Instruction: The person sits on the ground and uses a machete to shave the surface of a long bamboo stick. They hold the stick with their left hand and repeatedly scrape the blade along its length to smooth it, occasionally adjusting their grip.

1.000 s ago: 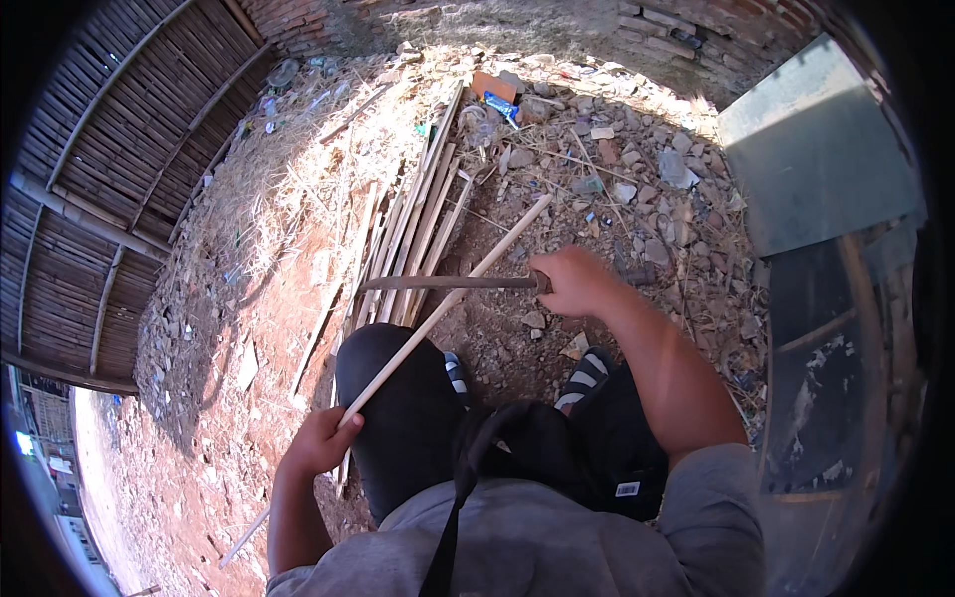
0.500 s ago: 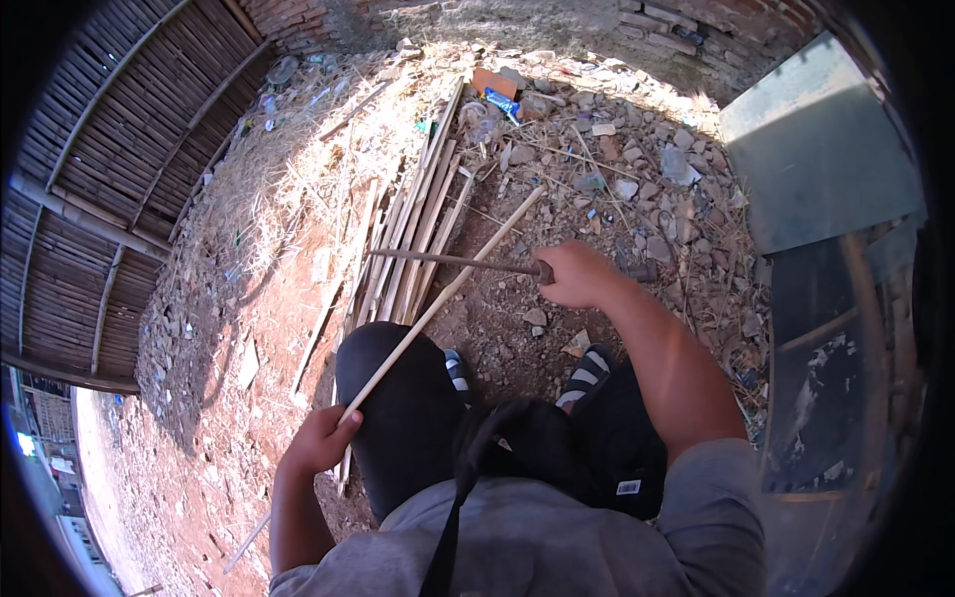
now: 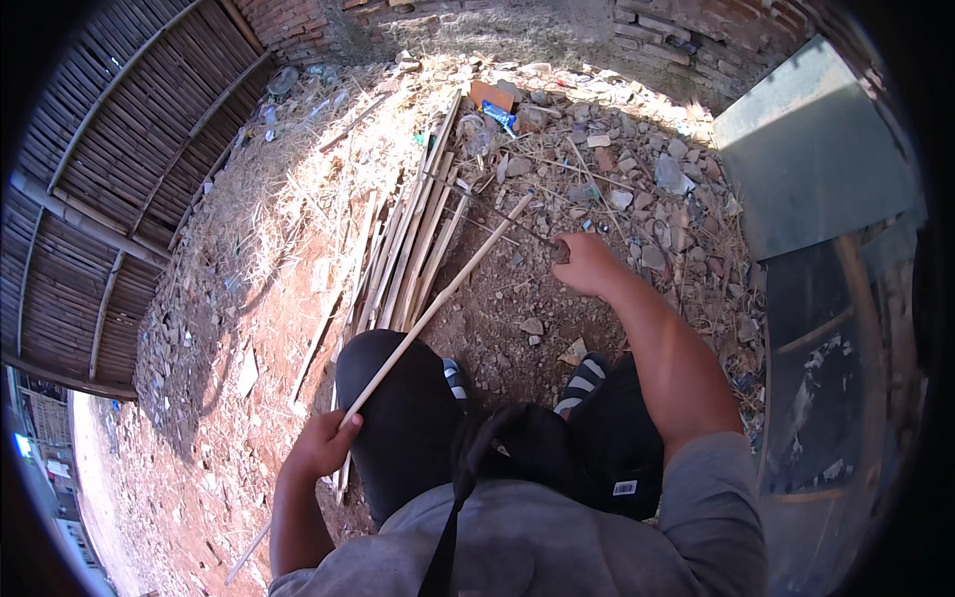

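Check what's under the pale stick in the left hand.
Beneath the stick: black-clad left knee, brown soil. What the stick and left hand cover is hidden.

Handle (image 3: 560, 253) mostly hidden by right fingers (image 3: 581, 267), blade (image 3: 491, 208) indistinct

Left: dark slatted wall (image 3: 109, 149) with pole battens. Far side: brick wall (image 3: 696, 45), patchy plaster. Right: grey-green panel (image 3: 821, 149) tilted, upper corner sunlit; darker scuffed panel (image 3: 821, 398) nearer. Ground: stone rubble (image 3: 652, 254), dry straw (image 3: 284, 214). Litter: blue wrapper (image 3: 498, 116) by orange-brown slab (image 3: 491, 94), crumpled clear plastic (image 3: 672, 176) among stones, pale flat scrap (image 3: 248, 372) on reddish dirt (image 3: 214, 428).
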### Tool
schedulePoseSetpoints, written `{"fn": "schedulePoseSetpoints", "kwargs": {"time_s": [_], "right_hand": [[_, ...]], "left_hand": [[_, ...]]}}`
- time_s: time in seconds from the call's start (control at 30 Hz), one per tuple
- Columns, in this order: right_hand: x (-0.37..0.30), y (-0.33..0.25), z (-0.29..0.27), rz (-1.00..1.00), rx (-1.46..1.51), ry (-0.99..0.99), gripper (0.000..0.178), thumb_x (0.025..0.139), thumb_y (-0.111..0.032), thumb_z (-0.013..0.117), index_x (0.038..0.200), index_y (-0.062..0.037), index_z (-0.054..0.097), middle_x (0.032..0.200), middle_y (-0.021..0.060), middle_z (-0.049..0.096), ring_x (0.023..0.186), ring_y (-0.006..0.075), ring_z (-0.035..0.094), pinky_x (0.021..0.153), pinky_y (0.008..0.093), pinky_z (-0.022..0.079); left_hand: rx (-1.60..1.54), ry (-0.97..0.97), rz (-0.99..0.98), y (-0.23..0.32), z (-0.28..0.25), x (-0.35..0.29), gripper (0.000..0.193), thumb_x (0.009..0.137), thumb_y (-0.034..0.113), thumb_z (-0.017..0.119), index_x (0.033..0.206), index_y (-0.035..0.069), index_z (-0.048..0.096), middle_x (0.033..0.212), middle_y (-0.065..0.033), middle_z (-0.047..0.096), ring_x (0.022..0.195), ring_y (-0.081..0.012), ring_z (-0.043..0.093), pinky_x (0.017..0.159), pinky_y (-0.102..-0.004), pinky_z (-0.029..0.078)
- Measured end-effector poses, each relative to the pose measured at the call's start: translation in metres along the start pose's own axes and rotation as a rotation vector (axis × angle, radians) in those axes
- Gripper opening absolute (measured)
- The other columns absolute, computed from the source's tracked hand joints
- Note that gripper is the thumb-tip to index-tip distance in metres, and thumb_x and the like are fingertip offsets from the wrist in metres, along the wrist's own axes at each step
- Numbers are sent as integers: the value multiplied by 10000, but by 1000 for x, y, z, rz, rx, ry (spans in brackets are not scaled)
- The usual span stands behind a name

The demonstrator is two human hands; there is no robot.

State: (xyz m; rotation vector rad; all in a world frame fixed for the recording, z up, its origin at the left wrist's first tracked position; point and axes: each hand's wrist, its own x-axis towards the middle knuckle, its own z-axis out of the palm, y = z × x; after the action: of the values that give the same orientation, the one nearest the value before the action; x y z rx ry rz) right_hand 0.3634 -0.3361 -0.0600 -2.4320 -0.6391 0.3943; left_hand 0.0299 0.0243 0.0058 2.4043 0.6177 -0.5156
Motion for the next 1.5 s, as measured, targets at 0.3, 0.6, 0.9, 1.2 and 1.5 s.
{"fn": "schedulePoseSetpoints", "kwargs": {"time_s": [0.3,0.6,0.9,1.2,1.5], "right_hand": [[-16,-36,16,-224,-144,-163,257,780,-204,687,1005,-78,690,865,192,700,864,401,698,774,524,547],[-19,-31,20,-91,-53,-107,285,789,-207,684,1027,-51,688,864,220,696,864,419,695,771,525,549],[0,16,10,88,-9,37,486,806,-217,698,1259,-46,669,1092,244,712,1024,382,693,895,465,556],[-32,-53,28,-366,-142,-114,192,781,-203,725,894,-86,622,757,152,673,805,401,686,714,534,519],[-21,-37,18,-136,-76,-104,236,821,-202,707,1019,-76,675,865,170,707,845,394,699,753,513,553]], "left_hand": [[41,0,44,-7,1,2,598,1017,506,568,836,-58,645,667,-185,607,661,-289,615,658,-442,482],[0,-59,16,3,-6,2,620,1037,539,526,937,-55,674,722,-179,640,721,-248,620,704,-432,494],[7,-32,-42,11,-4,-2,628,1031,551,537,963,-54,690,722,-170,645,717,-246,620,703,-424,497],[-3,-42,-54,0,-1,-4,635,1030,564,522,988,-45,697,751,-188,667,747,-289,653,734,-438,509],[23,13,-34,7,2,-3,641,1034,564,499,971,-43,696,754,-224,658,749,-339,660,732,-450,507]]}}
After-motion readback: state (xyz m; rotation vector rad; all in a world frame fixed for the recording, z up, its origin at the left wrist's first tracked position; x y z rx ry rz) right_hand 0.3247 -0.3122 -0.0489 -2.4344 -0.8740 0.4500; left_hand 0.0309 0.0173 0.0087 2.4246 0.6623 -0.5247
